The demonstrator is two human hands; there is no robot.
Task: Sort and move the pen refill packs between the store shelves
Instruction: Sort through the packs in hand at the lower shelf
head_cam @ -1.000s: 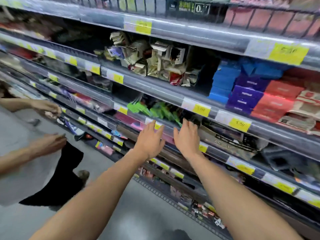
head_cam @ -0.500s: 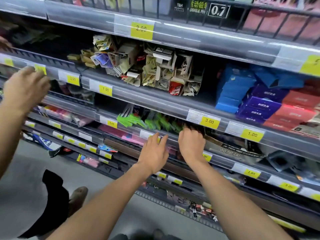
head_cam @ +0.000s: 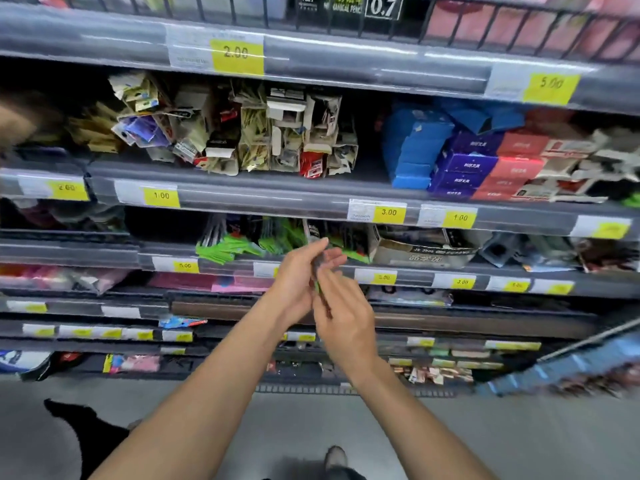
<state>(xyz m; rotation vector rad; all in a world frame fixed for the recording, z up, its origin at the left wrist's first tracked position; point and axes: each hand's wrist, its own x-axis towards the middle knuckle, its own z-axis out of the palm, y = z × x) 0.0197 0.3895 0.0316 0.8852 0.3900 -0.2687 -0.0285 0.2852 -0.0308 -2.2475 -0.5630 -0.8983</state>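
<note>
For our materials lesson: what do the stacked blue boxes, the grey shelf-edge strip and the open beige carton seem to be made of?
Stacked blue boxes: probably matte printed card, with creased folded edges. Grey shelf-edge strip: likely glossy clear plastic over grey, streaked with glare above the labels. Open beige carton: seemingly dull corrugated cardboard, flaps bent.
</note>
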